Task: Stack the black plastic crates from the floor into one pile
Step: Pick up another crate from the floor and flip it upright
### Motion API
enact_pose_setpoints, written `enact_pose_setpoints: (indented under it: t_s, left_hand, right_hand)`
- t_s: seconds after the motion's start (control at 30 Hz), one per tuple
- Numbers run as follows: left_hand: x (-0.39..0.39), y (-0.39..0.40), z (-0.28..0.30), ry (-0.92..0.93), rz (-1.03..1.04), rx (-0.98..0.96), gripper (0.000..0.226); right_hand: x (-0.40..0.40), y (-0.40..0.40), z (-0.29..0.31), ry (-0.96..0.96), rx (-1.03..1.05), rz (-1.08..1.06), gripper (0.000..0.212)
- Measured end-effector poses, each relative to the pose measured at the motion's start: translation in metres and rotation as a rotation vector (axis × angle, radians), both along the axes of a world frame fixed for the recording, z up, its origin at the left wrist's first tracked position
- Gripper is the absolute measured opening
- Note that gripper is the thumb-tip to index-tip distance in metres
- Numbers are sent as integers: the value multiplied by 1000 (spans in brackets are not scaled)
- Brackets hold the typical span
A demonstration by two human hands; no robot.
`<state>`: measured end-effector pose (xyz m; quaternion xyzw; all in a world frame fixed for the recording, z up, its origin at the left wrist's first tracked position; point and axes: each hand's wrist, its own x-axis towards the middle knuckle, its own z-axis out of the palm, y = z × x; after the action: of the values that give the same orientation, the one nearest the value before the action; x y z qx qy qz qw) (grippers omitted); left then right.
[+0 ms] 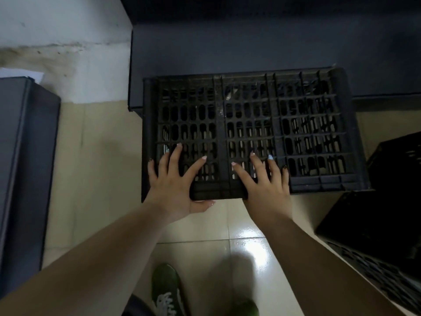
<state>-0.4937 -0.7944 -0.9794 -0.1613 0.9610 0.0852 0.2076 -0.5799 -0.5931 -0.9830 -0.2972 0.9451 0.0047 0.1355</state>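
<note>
Black slatted crate (250, 133) bottom-up, left hand (175, 185) and right hand (264, 185) pressing its near edge, fingers (196, 165) spread flat, 2 more crates (387, 215) at right on tiled floor (102, 167)

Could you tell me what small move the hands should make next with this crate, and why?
Probably press down to seat the crate: both the left hand and right hand lie spread on its near edge, and other crates wait at the right.
</note>
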Motion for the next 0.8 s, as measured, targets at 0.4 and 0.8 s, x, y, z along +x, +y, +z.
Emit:
enact_pose_setpoints:
  t_s: [0.4,0.8]
  left_hand:
    - [19,18,40,-60,-111,-36,87]
    - [80,34,120,-427,-34,170,71]
  right_hand:
    - [15,12,34,-8,47,-18,80]
    - [45,14,125,-171,66,149,60]
